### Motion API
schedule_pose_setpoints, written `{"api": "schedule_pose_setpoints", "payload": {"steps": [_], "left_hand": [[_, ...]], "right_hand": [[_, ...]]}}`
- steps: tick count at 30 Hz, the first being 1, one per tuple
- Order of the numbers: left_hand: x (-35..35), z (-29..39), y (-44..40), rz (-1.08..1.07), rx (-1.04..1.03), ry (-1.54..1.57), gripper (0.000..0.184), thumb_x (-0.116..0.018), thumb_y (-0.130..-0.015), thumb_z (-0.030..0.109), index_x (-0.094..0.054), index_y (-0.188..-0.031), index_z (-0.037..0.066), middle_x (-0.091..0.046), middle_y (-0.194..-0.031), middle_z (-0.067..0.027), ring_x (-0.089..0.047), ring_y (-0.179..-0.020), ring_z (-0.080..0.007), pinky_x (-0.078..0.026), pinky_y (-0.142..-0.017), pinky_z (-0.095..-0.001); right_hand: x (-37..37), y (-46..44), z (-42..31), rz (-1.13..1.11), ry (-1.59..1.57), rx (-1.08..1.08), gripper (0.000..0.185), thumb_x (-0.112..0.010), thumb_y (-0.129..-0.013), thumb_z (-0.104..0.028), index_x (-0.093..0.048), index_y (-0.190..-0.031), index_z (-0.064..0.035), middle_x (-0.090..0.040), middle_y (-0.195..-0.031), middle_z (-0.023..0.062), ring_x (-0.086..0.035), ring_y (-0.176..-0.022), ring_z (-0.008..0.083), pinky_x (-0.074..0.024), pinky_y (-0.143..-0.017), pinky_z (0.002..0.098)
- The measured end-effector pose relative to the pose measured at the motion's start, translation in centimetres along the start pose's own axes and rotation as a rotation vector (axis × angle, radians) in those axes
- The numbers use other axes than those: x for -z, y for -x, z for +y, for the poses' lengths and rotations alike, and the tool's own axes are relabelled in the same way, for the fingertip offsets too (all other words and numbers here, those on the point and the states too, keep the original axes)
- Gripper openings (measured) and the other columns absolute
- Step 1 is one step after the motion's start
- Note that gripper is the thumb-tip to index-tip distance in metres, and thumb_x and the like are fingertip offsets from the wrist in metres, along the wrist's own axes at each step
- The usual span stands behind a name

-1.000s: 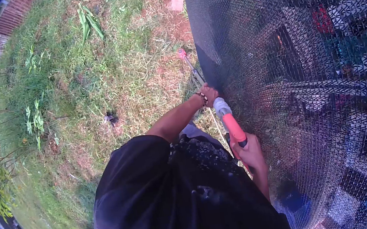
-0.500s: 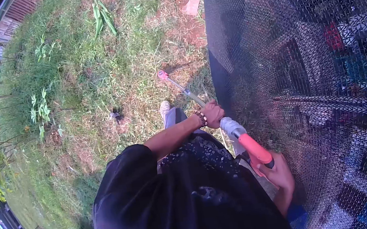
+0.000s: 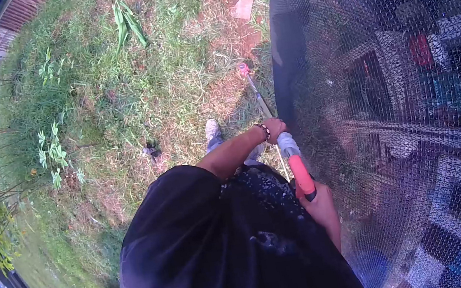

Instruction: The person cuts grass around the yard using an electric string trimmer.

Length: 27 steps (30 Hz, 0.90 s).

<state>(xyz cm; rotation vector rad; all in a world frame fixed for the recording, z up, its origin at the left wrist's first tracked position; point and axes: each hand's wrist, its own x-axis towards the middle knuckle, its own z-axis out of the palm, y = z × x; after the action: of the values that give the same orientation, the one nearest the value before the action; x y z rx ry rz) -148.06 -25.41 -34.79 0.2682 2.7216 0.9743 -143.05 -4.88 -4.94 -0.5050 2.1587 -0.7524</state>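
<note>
A long-shafted grass trimmer runs from my waist out to the grass, with a reddish-orange rear grip, a white wrapped band and a small pink head. My left hand, with a beaded bracelet at the wrist, is closed around the shaft just ahead of the white wrap. At the back end, my right hand wraps the orange grip; its fingers are partly hidden. The pink head is low over dry, cut-looking grass, close to the dark mesh edge.
A dark mesh screen stands along my right side, with stacked items behind it. Leafy plants grow at left. A flat pinkish piece, green leaves and a small dark object lie on the ground. My shoe shows ahead.
The trimmer's head has swung to the right and farther forward, nearer the mesh. Both hands have shifted with it, the right one moving left, and keep their hold.
</note>
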Motion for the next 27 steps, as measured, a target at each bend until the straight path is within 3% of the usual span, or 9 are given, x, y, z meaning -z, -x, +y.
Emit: {"api": "schedule_pose_setpoints", "payload": {"steps": [3,9,13,15,18,21,24,27], "left_hand": [[1.2,-1.8,3.0,-0.005,-0.03,-0.011,0.028,-0.07,-0.069,0.04,-0.071,-0.08,0.014,-0.07,-0.082,-0.0144,-0.069,-0.084,-0.0351,-0.055,-0.078,-0.0467],[0.6,-4.8,12.9,-0.049,0.168,0.05,0.032,-0.069,-0.068,0.044,-0.071,-0.078,0.013,-0.07,-0.075,-0.0139,-0.069,-0.076,-0.0334,-0.054,-0.073,-0.0462],[3.1,-3.9,17.7,-0.131,0.278,0.025,0.034,-0.071,-0.064,0.045,-0.074,-0.085,0.018,-0.07,-0.076,-0.0141,-0.07,-0.075,-0.0308,-0.047,-0.088,-0.042],[3.5,-3.9,18.3,-0.135,0.26,0.023,0.032,-0.072,-0.062,0.043,-0.072,-0.079,0.016,-0.069,-0.071,-0.0139,-0.069,-0.073,-0.0308,-0.044,-0.09,-0.04],[4.8,-3.7,16.9,-0.082,0.248,0.019,0.028,-0.07,-0.061,0.04,-0.07,-0.071,0.015,-0.067,-0.068,-0.013,-0.068,-0.071,-0.0303,-0.043,-0.087,-0.0384],[5.5,-4.8,14.0,-0.03,0.122,-0.071,0.024,-0.069,-0.062,0.039,-0.069,-0.07,0.016,-0.066,-0.066,-0.0119,-0.068,-0.069,-0.029,-0.043,-0.083,-0.0376],[6.8,-6.6,10.7,0.047,0.068,-0.047,0.021,-0.069,-0.062,0.038,-0.068,-0.07,0.019,-0.066,-0.066,-0.0095,-0.067,-0.069,-0.0285,-0.043,-0.082,-0.0391],[8.5,-8.7,7.7,0.097,0.016,-0.055,0.019,-0.069,-0.064,0.036,-0.068,-0.072,0.02,-0.067,-0.07,-0.0079,-0.068,-0.073,-0.028,-0.043,-0.083,-0.0415]], "right_hand": [[-0.1,-0.7,-1.8,-0.073,-0.048,-0.056,0.019,-0.065,-0.073,-0.003,-0.065,-0.091,-0.0001,-0.065,-0.078,0.0149,-0.066,-0.075,0.0251,-0.0491,-0.074,0.0355],[0.7,-3.7,-4.8,-0.269,0.015,0.002,0.019,-0.065,-0.071,-0.002,-0.065,-0.09,-0.0009,-0.066,-0.078,0.0109,-0.065,-0.076,0.0209,-0.0488,-0.073,0.0345],[0.2,-5.4,-5.4,-0.378,0.047,0.062,0.022,-0.065,-0.07,-0.002,-0.066,-0.092,-0.0002,-0.067,-0.079,0.0116,-0.066,-0.077,0.0209,-0.0493,-0.075,0.0347],[0.4,-5.9,-5.7,-0.414,0.056,0.079,0.023,-0.065,-0.071,-0.002,-0.067,-0.094,-0.0005,-0.067,-0.078,0.0118,-0.066,-0.076,0.0211,-0.0494,-0.075,0.0351],[1.3,-5.6,-7.5,-0.383,0.045,-0.063,0.025,-0.065,-0.072,-0.002,-0.068,-0.096,-0.0006,-0.068,-0.079,0.0127,-0.067,-0.077,0.022,-0.0496,-0.074,0.0353],[1.2,-4.8,-7.1,-0.28,-0.103,-0.056,0.023,-0.065,-0.074,-0.002,-0.067,-0.096,0.0007,-0.067,-0.078,0.013,-0.068,-0.077,0.0236,-0.0498,-0.074,0.0354],[-0.4,-4.9,-6.8,-0.178,0.002,-0.101,0.023,-0.064,-0.077,-0.002,-0.065,-0.099,0.0018,-0.067,-0.081,0.014,-0.068,-0.079,0.0261,-0.0497,-0.076,0.036],[-2.2,-5.6,-11.6,-0.056,0.031,-0.062,0.028,-0.063,-0.079,-0.004,-0.063,-0.106,0.0016,-0.068,-0.086,0.0156,-0.068,-0.083,0.0286,-0.0497,-0.078,0.0372]]}}
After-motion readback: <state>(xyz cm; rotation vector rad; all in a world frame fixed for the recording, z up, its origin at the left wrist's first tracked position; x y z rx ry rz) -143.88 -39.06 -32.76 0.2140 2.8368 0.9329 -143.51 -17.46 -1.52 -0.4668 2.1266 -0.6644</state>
